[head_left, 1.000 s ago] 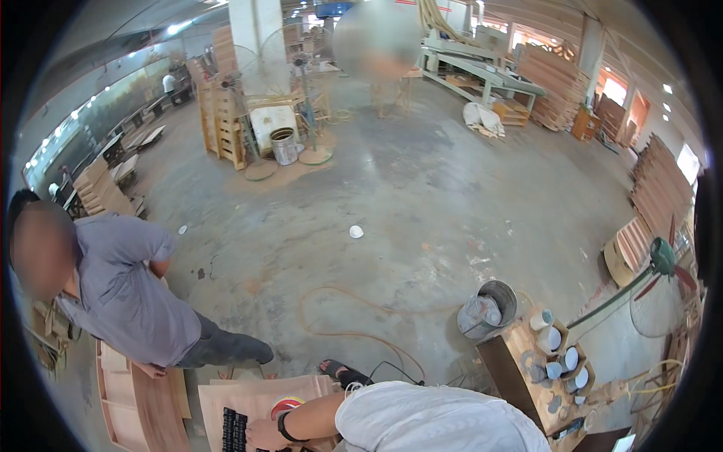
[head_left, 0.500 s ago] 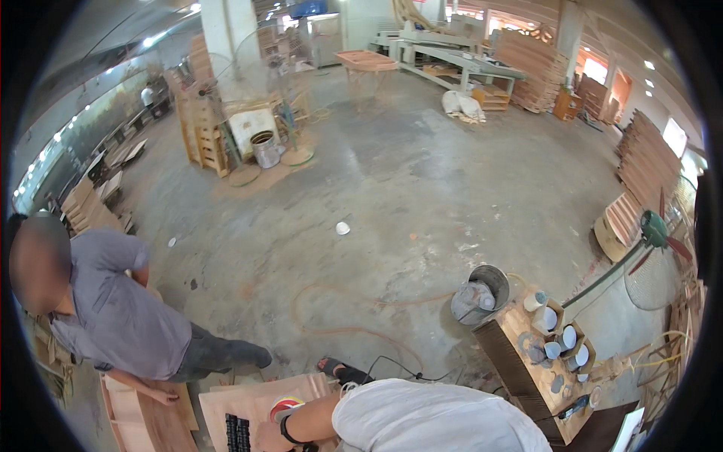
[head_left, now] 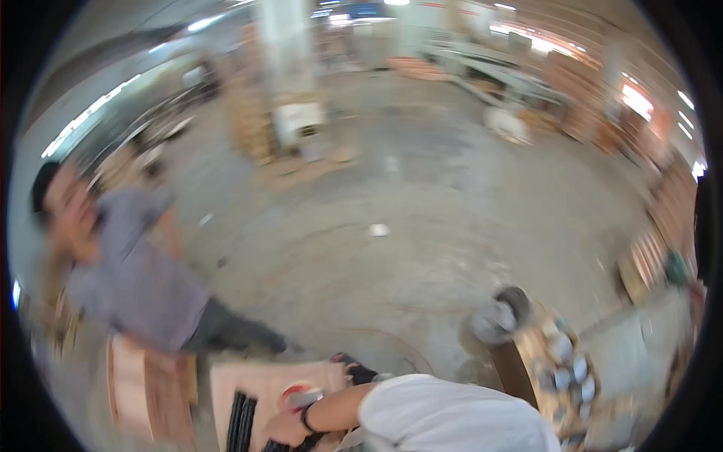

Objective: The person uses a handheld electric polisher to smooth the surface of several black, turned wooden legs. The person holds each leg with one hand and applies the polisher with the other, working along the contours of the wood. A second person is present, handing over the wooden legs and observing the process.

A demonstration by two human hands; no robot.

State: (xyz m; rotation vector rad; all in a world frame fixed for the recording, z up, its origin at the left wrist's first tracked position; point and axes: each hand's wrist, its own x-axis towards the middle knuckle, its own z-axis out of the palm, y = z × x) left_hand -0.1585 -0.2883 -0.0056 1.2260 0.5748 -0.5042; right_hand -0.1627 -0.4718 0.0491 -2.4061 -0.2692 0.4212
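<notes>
My right hand (head_left: pixel 286 428), with a dark band at the wrist, reaches in from the lower right over a pale wooden panel (head_left: pixel 260 375). Motion blur smears its fingers, so I cannot tell whether they hold anything. Beside the hand lies a round red-and-white thing (head_left: pixel 292 392), partly behind my forearm. To its left, long black ribbed pieces (head_left: pixel 241 422) lie on the panel. Something black also shows under the hand at the lower edge. My left hand is not in view.
A person in a grey shirt (head_left: pixel 139 264) stands at the left by reddish wooden pieces (head_left: pixel 147 392). At the right, a metal bucket (head_left: pixel 501 316) stands next to a bench with several cups (head_left: pixel 580 369). A concrete pillar (head_left: pixel 286 53) and machinery (head_left: pixel 497 71) stand farther back.
The whole view has swung and blurred, so the scene sits farther right and mostly lower. My right hand stays over the panel, beside the black pieces.
</notes>
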